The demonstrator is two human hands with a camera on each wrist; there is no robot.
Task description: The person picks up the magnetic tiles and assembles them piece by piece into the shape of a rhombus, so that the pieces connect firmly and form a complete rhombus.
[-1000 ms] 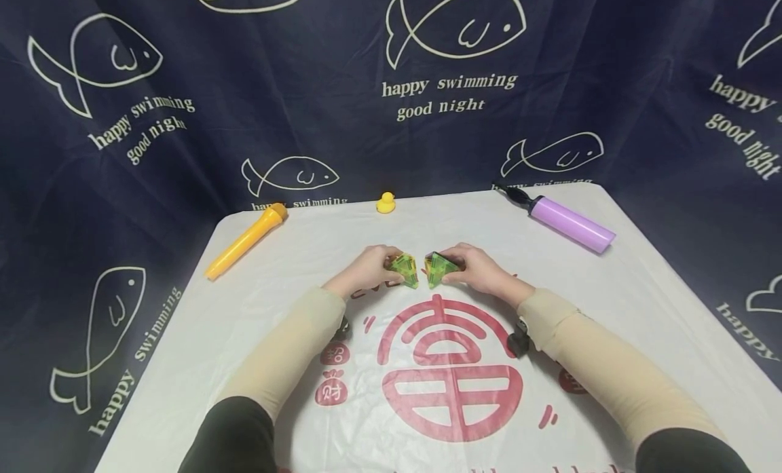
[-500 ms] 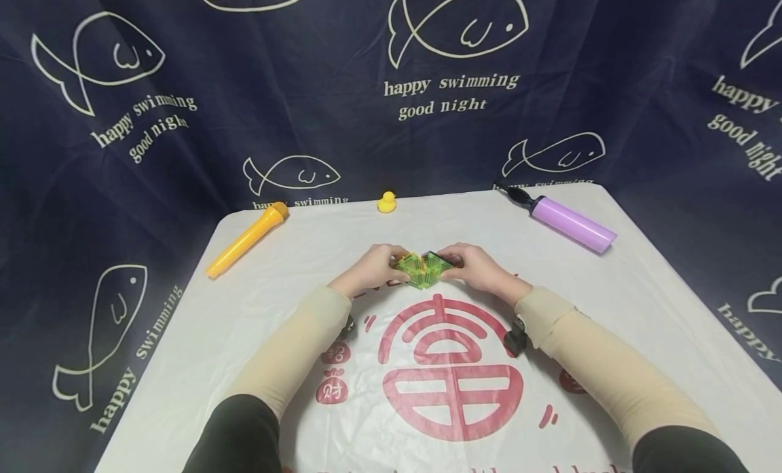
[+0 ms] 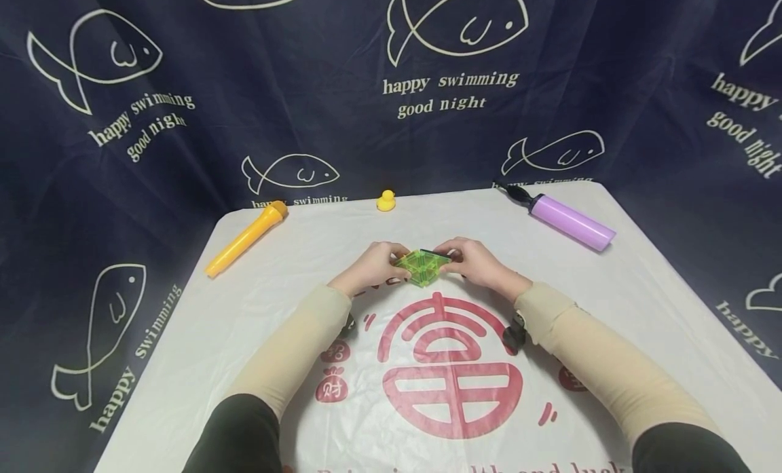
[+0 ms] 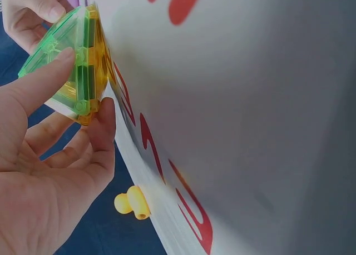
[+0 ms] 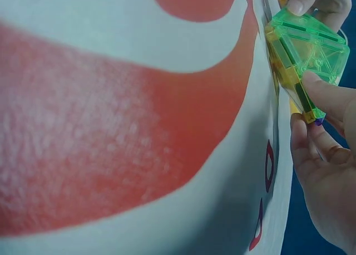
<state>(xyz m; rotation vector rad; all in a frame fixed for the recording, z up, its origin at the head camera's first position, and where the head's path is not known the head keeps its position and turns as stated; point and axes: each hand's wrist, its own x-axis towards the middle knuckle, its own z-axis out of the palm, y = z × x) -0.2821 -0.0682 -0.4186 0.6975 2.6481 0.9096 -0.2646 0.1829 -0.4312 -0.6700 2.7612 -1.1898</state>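
Near the middle of the table, my left hand (image 3: 374, 264) and right hand (image 3: 476, 264) hold translucent green and yellow magnetic tiles (image 3: 423, 267) from opposite sides. In the left wrist view, the left thumb presses the green face of the tiles (image 4: 83, 88) while the fingers curl behind the yellow side. A similar pinch shows in the right wrist view, where the right hand (image 5: 334, 194) has its thumb on the tiles (image 5: 320, 55). The two green pieces meet with their edges together. A small purple bit (image 5: 319, 121) shows at the lower corner; most of the far side is hidden.
A yellow toy microphone (image 3: 244, 241) lies at the back left of the white-covered table (image 3: 201, 364). The yellow rubber duck (image 3: 386, 201) sits at the back edge, and a purple hand pump (image 3: 571, 222) lies at the back right. Behind hangs a dark blue fish-print curtain (image 3: 342, 86).
A second ago the hands held two separate tile pieces with a gap between. Both hands moved inward, the pieces touched at their lower corners, and now their edges lie together.
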